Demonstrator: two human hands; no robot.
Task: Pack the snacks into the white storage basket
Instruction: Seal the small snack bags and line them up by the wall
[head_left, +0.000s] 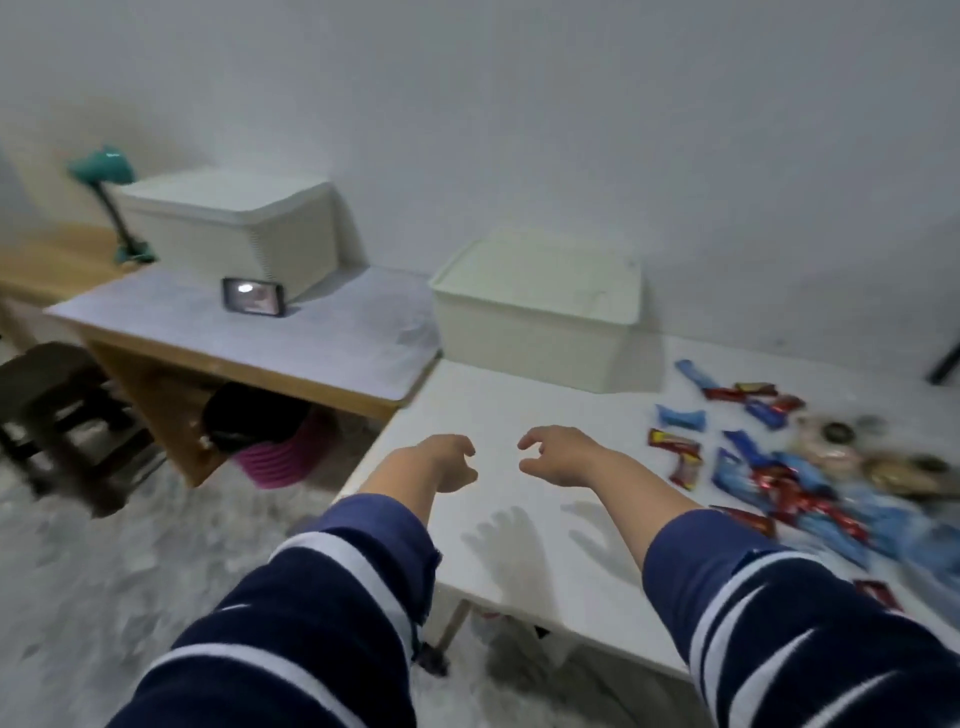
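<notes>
— Sleeves come first, dark blue with white stripes, filling the bottom of the view. What can't you make out?

— Quite a bit. Motion blur softens the snacks at the right; the heap runs off the right edge, and I cannot read any wrapper. Some round, pale and brownish items at the far side of the heap are too smeared to identify.

— And what can you tell of them?

— Blue packets and red bar-shaped wrappers, scattered loose on the white worktop, a few lying apart from the main heap. None is in the white storage basket, which stands at the back of the same worktop near the wall, left of the heap; its inside looks pale, but I cannot see its floor clearly.

— The hands?

— Both reach forward above the worktop, between basket and camera. The left hand and the right hand face each other, close but apart, fingers loosely curled, holding nothing.

— Beyond that?

— On a lower table to the left: a second white box, a phone propped before it, a teal lamp.
</notes>
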